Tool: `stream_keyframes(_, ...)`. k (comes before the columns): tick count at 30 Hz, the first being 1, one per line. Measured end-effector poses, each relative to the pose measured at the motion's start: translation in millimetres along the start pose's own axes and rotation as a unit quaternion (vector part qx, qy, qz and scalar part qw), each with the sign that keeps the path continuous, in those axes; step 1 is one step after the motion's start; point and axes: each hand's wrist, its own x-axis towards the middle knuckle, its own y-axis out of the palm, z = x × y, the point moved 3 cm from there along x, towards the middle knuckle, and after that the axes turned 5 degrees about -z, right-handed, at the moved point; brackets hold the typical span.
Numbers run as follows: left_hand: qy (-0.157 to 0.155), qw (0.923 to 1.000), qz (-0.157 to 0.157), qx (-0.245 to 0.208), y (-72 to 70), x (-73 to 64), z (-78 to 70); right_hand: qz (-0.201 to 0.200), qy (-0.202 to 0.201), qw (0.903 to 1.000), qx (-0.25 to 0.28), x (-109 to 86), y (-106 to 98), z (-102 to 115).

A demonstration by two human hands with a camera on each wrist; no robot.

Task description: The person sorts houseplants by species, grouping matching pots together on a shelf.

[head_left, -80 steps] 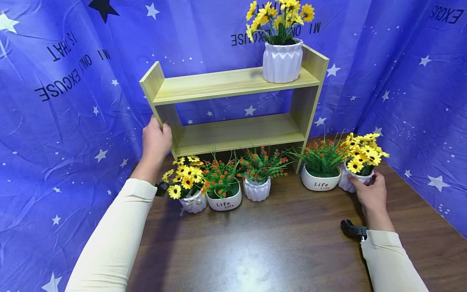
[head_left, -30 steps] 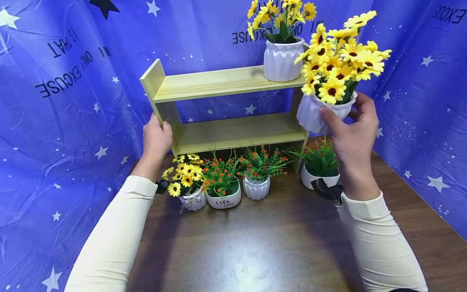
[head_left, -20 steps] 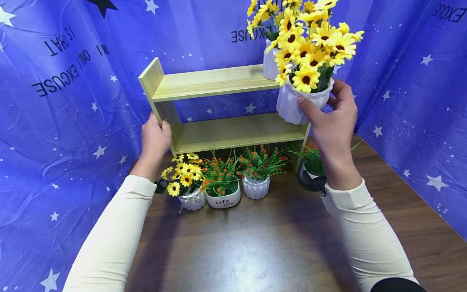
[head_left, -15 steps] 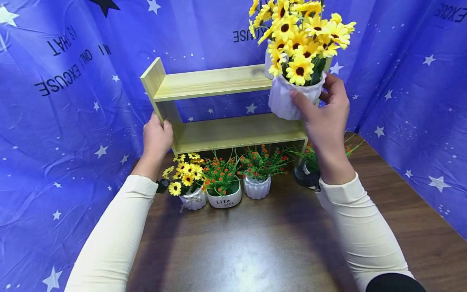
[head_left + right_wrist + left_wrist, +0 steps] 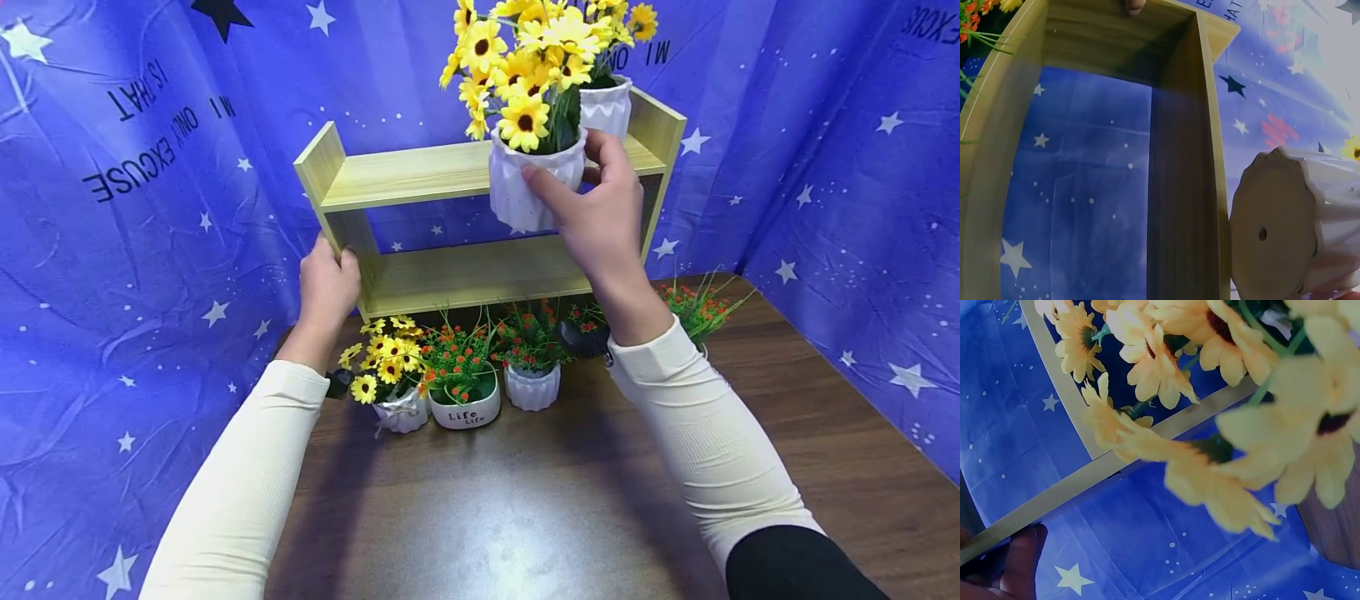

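My right hand grips a white fluted flowerpot with yellow daisy-like flowers, its thumb on the front. The pot is in the air before the upper board of a wooden shelf; in the right wrist view the underside of the pot shows a small hole. My left hand holds the shelf's left side panel, thumb inside. In the left wrist view that hand's fingers lie against the panel edge, with yellow flowers close to the camera. Another white pot with yellow flowers stands on the upper board's right end, partly hidden.
Before the shelf on the brown table stand a yellow-flowered pot, an oval "Life" pot and a fluted pot, both red-flowered. Another red-flowered plant at right is partly behind my forearm. A blue starry curtain surrounds the table.
My right hand has lifted the yellow-flowered pot from the table's right side and carried it up and left to the upper board. The left hand keeps its hold on the side panel.
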Motion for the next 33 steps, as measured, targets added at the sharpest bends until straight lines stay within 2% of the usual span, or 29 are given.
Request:
stream_keyframes(3, 0.002, 1.0000, -0.003, 0.002, -1.7, 1.5, 0.3, 0.013, 0.004, 0.9999, -0.005, 2.3, 11.5, 3.8)
stream_keyframes(6, 0.009, 0.9999, -0.009, 0.002, -1.1, 2.7, -0.2, 0.016, -0.011, 0.9994, -0.029, 5.2, 18.5, 6.3)
stream_keyframes(11, 0.017, 0.9998, -0.011, 0.006, 1.5, 4.5, -0.6, 0.007, -0.033, 0.9946, -0.098, 11.4, 24.0, 8.9)
stream_keyframes(16, 0.010, 0.9999, -0.007, 0.006, 0.5, 2.4, -1.1, 0.010, -0.024, 0.9937, -0.109, 19.8, 31.9, 6.3)
stream_keyframes(22, 0.009, 0.9999, -0.009, 0.007, 0.4, 1.7, 0.6, 0.005, -0.045, 0.9897, -0.136, 31.0, 45.4, 1.0)
stream_keyframes(28, 0.009, 0.9999, -0.002, 0.014, 4.1, -1.0, 1.2, 0.003, -0.038, 0.9792, -0.199, 34.7, 48.2, -2.7)
stream_keyframes(33, 0.009, 0.9998, -0.010, 0.017, -0.6, 0.4, 1.0, 0.006, -0.031, 0.9777, -0.208, 37.6, 54.1, -0.3)
